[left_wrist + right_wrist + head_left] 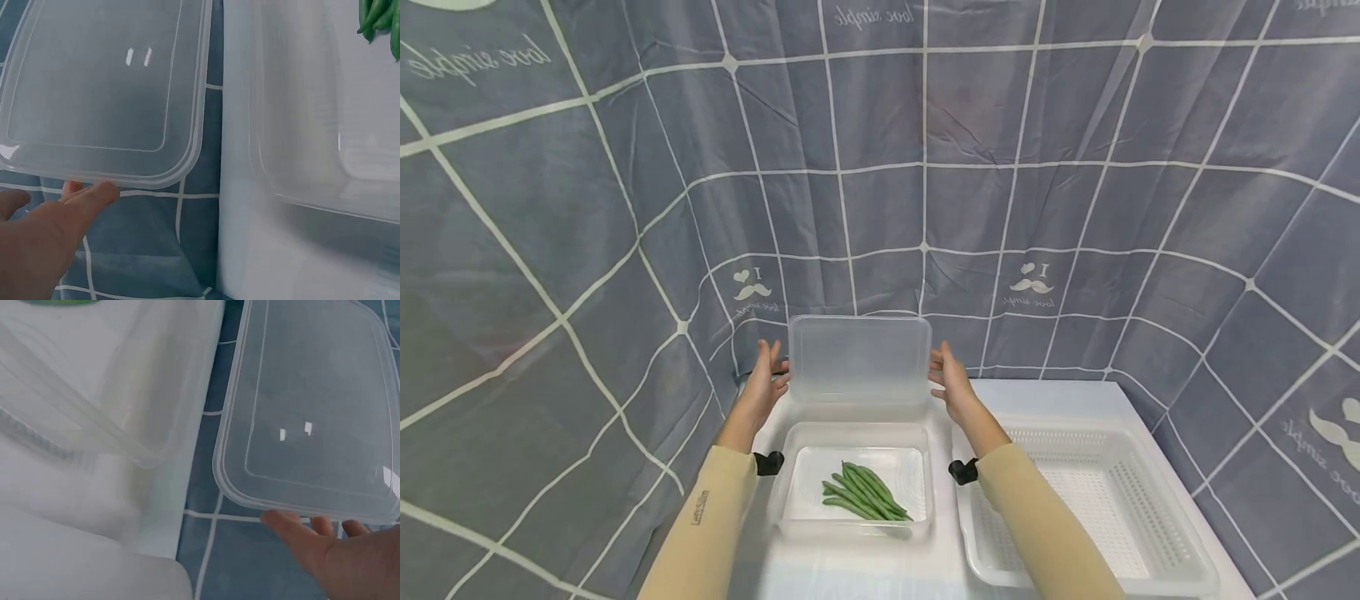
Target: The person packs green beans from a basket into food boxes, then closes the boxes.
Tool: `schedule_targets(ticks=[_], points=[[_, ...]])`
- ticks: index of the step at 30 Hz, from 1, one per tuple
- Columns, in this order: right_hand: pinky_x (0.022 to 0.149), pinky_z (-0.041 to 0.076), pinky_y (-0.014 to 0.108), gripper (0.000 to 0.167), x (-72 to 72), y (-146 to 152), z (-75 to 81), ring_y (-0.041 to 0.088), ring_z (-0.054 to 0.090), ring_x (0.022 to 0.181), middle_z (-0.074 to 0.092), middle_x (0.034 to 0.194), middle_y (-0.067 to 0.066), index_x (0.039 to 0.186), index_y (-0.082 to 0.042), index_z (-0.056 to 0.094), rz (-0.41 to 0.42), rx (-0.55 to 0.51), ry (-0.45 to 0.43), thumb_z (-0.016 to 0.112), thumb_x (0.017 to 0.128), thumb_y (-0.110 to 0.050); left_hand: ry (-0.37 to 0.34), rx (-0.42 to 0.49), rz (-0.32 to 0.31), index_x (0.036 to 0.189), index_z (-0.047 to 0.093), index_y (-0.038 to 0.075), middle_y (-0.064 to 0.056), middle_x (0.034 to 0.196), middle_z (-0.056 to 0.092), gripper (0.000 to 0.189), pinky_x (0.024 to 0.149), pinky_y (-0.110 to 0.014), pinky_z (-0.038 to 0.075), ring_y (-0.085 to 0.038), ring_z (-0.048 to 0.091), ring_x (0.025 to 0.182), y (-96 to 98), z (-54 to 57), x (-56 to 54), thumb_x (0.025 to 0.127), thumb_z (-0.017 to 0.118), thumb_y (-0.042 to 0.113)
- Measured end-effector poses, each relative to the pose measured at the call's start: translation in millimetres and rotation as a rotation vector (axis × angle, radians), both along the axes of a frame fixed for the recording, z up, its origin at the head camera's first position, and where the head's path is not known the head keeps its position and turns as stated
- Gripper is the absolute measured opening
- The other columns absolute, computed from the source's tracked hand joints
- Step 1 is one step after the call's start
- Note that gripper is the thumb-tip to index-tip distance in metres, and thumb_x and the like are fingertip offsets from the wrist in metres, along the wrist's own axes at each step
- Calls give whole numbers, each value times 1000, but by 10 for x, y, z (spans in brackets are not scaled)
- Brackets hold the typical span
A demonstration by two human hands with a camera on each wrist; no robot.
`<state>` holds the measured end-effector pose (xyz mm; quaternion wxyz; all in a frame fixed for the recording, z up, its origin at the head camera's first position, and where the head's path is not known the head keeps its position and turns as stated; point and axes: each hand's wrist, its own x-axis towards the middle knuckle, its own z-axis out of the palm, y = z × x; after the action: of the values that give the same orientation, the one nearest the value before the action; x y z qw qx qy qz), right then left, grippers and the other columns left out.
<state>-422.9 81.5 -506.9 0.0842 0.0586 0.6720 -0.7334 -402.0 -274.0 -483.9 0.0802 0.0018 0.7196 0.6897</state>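
Observation:
A clear plastic lid (861,360) stands upright behind a clear plastic container (850,530); whether its lower edge rests on anything cannot be told. Inside the container lies a small pile of green beans (867,492). At the lid's left side is my left hand (763,388), fingers extended and their tips at the rim, as the left wrist view also shows. My right hand (953,383) mirrors it at the right side, with fingertips against the lid's edge in the right wrist view. Neither hand has its fingers curled round the lid.
To the right of the container a white perforated plastic basket (1187,533) sits on the white table (1060,392), partly under my right forearm. A grey-blue curtain with white grid lines (880,208) hangs behind and along both sides.

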Motion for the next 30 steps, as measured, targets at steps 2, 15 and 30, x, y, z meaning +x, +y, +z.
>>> schedule_targets(ticks=[2,15,30], points=[[130,28,66,77,38,16,42,48,33,158,34,169,24,165,-5,34,16,6,5,20,113,-60,9,-20,-6,171,-10,26,-28,162,14,90,138,-58,5,-49,7,165,-6,32,51,99,0,79],[124,32,75,77,213,86,189,50,42,152,38,170,17,165,-14,38,63,89,38,19,111,-66,60,5,-16,173,1,25,-27,177,10,91,138,-58,-1,-44,10,166,-58,92,279,100,3,79],[120,47,61,68,453,-43,98,47,59,140,61,148,26,145,0,58,-231,217,356,29,115,-53,-112,295,24,167,-11,0,-43,170,4,97,136,-58,-8,-52,3,162,76,75,425,103,1,71]])
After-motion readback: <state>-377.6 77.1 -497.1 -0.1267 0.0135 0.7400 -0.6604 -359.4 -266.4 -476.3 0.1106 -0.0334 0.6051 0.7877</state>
